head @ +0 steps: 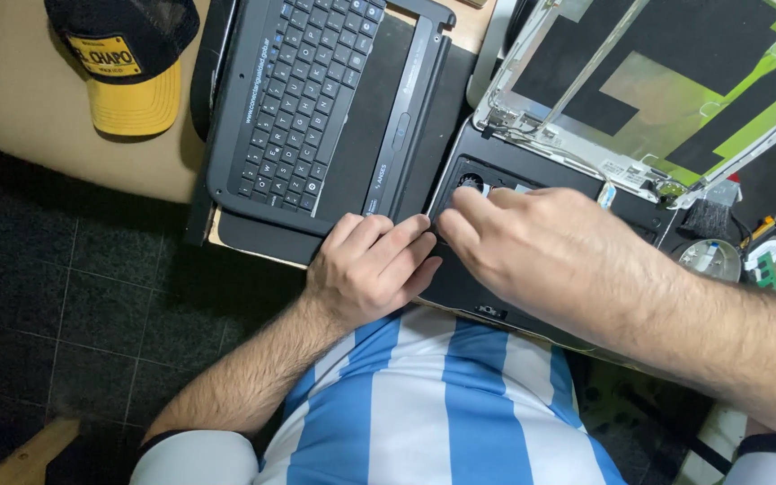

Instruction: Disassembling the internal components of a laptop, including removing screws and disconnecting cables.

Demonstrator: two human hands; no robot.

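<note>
Laptop base [496,296] under both hands: left hand [372,267] curled, right hand [550,251] pinching inside it.

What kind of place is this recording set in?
Probably a home or small workbench for laptop repair: an opened laptop base under both hands, a detached keyboard panel beside it, a stripped screen lid, and loose small parts at the right.
</note>
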